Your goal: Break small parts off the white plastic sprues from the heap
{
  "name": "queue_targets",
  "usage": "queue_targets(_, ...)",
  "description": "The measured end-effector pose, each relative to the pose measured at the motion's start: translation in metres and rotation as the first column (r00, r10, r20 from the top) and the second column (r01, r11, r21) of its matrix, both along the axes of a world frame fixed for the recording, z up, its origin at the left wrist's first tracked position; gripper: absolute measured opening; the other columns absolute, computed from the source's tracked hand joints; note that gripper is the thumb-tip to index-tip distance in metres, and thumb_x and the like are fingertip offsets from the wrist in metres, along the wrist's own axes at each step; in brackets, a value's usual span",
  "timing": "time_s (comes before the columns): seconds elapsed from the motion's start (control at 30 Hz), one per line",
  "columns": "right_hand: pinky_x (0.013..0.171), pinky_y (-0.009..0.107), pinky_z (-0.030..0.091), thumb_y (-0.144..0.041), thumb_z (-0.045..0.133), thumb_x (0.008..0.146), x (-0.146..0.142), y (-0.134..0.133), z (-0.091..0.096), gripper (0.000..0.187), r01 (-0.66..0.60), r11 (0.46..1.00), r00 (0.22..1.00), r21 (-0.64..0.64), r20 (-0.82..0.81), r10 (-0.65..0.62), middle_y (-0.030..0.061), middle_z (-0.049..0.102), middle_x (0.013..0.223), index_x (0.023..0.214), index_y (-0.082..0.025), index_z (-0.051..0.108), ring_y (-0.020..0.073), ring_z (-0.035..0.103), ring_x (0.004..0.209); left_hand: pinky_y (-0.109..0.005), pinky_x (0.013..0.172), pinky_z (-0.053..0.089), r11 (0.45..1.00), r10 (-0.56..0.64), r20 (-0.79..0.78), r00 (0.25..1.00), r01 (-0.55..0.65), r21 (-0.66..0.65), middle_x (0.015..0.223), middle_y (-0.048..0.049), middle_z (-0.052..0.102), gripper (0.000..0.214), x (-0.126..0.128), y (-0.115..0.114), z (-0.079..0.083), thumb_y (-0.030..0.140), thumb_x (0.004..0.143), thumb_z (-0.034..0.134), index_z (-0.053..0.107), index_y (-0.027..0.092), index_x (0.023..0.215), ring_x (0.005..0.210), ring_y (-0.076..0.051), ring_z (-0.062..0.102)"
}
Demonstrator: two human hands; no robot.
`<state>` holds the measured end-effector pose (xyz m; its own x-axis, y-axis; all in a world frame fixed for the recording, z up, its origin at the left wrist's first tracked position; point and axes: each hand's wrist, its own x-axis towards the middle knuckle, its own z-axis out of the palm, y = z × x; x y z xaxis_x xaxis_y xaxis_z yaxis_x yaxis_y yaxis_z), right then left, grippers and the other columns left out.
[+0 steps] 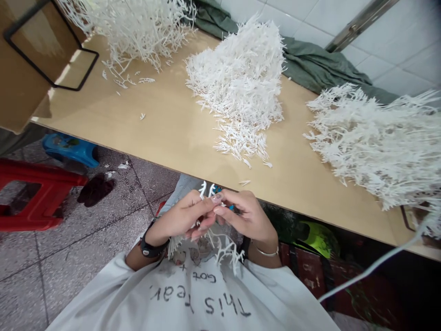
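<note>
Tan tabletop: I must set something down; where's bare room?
Bare: the front between black frame and middle sprig pile, save scraps; between middle sprig pile and right sprig pile. Crowded: those piles and the left sprig pile.

This looks like a small makeshift workshop, with three big heaps of white branching pieces [239, 78] along a plain table [161, 126] by a tiled wall [289, 20], and a red stool [37, 197] and a low blue stool [70, 149] on the speckled floor [86, 262].
</note>
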<state>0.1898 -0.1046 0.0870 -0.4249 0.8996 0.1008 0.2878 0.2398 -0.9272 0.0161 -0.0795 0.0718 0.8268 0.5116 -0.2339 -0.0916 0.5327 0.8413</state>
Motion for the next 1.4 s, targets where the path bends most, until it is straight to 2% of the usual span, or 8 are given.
queue_targets(0.23, 0.039, 0.015, 0.03, -0.027, 0.059, 0.089, 0.001, -0.005, 0.007, 0.036, -0.017, 0.991, 0.999, -0.136, -0.035, 0.013, -0.0036, 0.052, 0.042, 0.056, -0.016, 0.051, 0.0041, 0.042, 0.037, -0.02, 0.041, 0.02, 0.778, 0.34, -0.111, 0.934, -0.213, 0.591, 0.04, 0.0056, 0.029, 0.056, -0.004, -0.014, 0.006, 0.037, 0.095, 0.047, 0.031, 0.015, 0.046, 0.039, -0.004, 0.027)
queue_targets(0.4, 0.036, 0.014, 0.033, -0.029, 0.053, 0.092, 0.0, -0.002, -0.006, 0.041, -0.35, 0.927, 0.862, -0.137, -0.435, 0.261, -0.0039, 0.049, 0.036, 0.053, -0.017, 0.05, 0.0044, 0.044, 0.029, -0.018, 0.034, 0.023, 0.928, 0.089, 0.18, 0.98, -0.147, 0.343, 0.033, 0.0041, 0.035, 0.063, -0.003, -0.017, 0.0, 0.043, 0.097, 0.04, 0.039, 0.015, 0.041, 0.029, -0.003, 0.028)
queue_targets(0.73, 0.022, 0.014, 0.021, -0.041, 0.047, 0.092, -0.025, -0.006, -0.053, 0.056, -0.403, 0.895, 0.441, -0.189, -0.898, 0.009, -0.0056, 0.032, 0.021, 0.041, -0.019, 0.042, 0.0038, 0.022, 0.015, -0.019, 0.032, 0.024, 0.965, 0.258, 0.364, 0.895, -0.221, -0.14, 0.026, 0.0025, 0.03, 0.066, 0.023, -0.021, -0.004, 0.038, 0.094, 0.044, 0.039, 0.016, 0.032, 0.025, -0.004, 0.028)
queue_targets(1.07, 0.022, 0.014, 0.022, -0.041, 0.048, 0.089, -0.034, -0.011, -0.067, 0.057, -0.338, 0.928, 0.345, -0.153, -0.938, -0.029, -0.007, 0.027, 0.019, 0.038, -0.02, 0.035, 0.0032, 0.018, 0.013, -0.02, 0.034, 0.023, 0.959, 0.284, 0.403, 0.87, -0.257, -0.121, 0.029, 0.0006, 0.034, 0.065, 0.027, -0.029, 0.008, 0.032, 0.096, 0.04, 0.035, 0.015, 0.033, 0.028, -0.003, 0.028)
queue_targets(1.2, 0.022, 0.017, 0.014, -0.055, 0.043, 0.09, -0.033, -0.013, -0.051, 0.059, -0.162, 0.926, 0.509, -0.342, -0.833, -0.219, -0.0092, 0.021, 0.021, 0.044, -0.022, 0.025, 0.003, 0.011, 0.016, -0.02, 0.033, 0.021, 0.964, 0.233, 0.338, 0.912, -0.262, 0.042, 0.033, 0.0024, 0.034, 0.062, 0.022, -0.024, 0.0, 0.033, 0.099, 0.034, 0.038, 0.016, 0.04, 0.028, -0.005, 0.03)
queue_targets(1.27, 0.025, 0.017, 0.012, -0.054, 0.045, 0.09, -0.027, -0.013, -0.034, 0.057, -0.069, 0.918, 0.674, -0.391, -0.697, -0.246, -0.0095, 0.025, 0.027, 0.047, -0.022, 0.028, 0.0027, 0.016, 0.021, -0.021, 0.04, 0.03, 0.853, 0.378, 0.264, 0.888, -0.444, 0.273, 0.04, 0.0023, 0.041, 0.054, 0.017, -0.02, -0.008, 0.034, 0.098, 0.037, 0.045, 0.016, 0.048, 0.036, -0.006, 0.039)
queue_targets(1.37, 0.031, 0.017, 0.015, -0.047, 0.047, 0.093, -0.015, -0.012, -0.012, 0.052, -0.033, 0.934, 0.856, -0.356, -0.492, -0.158, -0.0082, 0.032, 0.035, 0.051, -0.019, 0.036, 0.0024, 0.024, 0.027, -0.028, 0.072, 0.048, 0.433, 0.691, 0.267, 0.672, -0.68, 0.591, 0.088, -0.0044, 0.061, 0.027, 0.008, -0.017, -0.014, 0.044, 0.086, 0.061, 0.061, 0.019, 0.095, 0.078, -0.015, 0.059)
queue_targets(1.4, 0.032, 0.017, 0.017, -0.046, 0.045, 0.094, -0.012, -0.011, -0.007, 0.052, -0.047, 0.935, 0.884, -0.352, -0.451, -0.125, -0.0078, 0.033, 0.035, 0.051, -0.019, 0.037, 0.0025, 0.026, 0.028, -0.034, 0.085, 0.048, 0.303, 0.739, 0.298, 0.604, -0.694, 0.653, 0.108, -0.0078, 0.057, 0.047, 0.004, -0.016, -0.013, 0.047, 0.078, 0.069, 0.055, 0.021, 0.114, 0.096, -0.02, 0.058)
